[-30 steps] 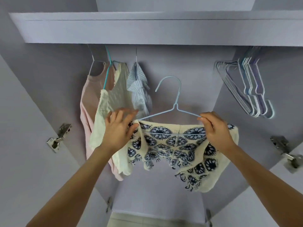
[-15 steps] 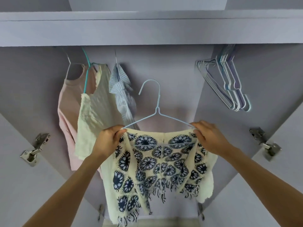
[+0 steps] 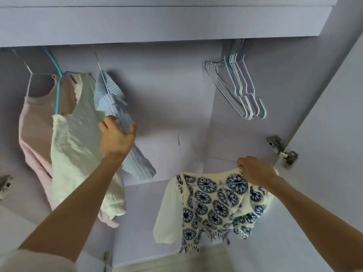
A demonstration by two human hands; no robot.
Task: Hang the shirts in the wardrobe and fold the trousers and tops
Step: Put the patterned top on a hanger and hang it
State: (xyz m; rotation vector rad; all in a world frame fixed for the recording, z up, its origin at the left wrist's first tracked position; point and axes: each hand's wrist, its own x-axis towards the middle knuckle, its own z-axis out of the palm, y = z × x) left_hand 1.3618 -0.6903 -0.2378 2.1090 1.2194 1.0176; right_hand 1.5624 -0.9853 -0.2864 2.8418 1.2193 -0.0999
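Holding the cream blue-flowered knit shirt (image 3: pixel 214 201) pinched in our right hand (image 3: pixel 255 170), left hand (image 3: pixel 116 137) gripping the hung pale-blue pleated top (image 3: pixel 119 122), we risk it slipping off its hanger.

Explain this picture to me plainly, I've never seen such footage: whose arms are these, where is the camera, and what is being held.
There is no machine here. The two bare arms belong to a person wearing a camera on the head, so you look forward and up into an open wardrobe from that person's own viewpoint. The left hand grips a pale blue striped shirt that already hangs there, beside a cream top and a pink top. The right hand pinches a cream shirt with a blue flower print by its upper edge, together with a thin wire hanger; it hangs from that hand, not yet on the rail. A bunch of empty hangers hangs at the upper right.
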